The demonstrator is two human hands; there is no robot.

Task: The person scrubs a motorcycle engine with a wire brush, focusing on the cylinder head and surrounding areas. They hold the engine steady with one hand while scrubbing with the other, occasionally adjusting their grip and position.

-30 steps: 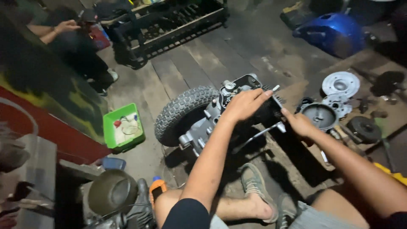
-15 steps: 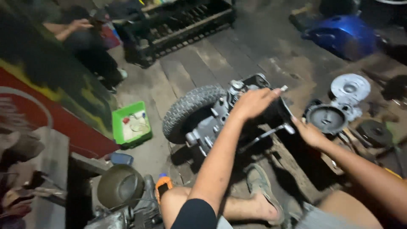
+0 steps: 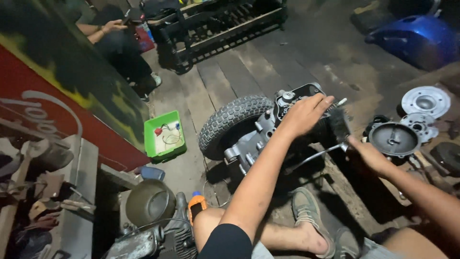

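On the floor, far left: a green square plastic tray (image 3: 165,135) with small bits and wires inside, just beside a red and yellow painted board (image 3: 72,100).
Low left: a round dull metal bowl (image 3: 149,202) and a small orange-topped bottle (image 3: 196,204), near the person's knee.
Middle: a grey metal engine block (image 3: 254,141) on the dark wooden floor, touching a small black knobbly rubber tyre (image 3: 229,122) on its left side.
Left hand (image 3: 303,115): lies flat on top of the engine block, fingers spread apart and pressing down, not closed round anything.
Right hand (image 3: 366,154): fingers closed round a thin silver metal rod (image 3: 316,157) that pokes out of the engine block.
Right side: a round dark metal cover (image 3: 394,139) and a round silver metal cover (image 3: 425,101), near each other.
Far top right: a shiny blue fuel tank (image 3: 417,41).
Top left: another person's hand (image 3: 112,25), well apart.
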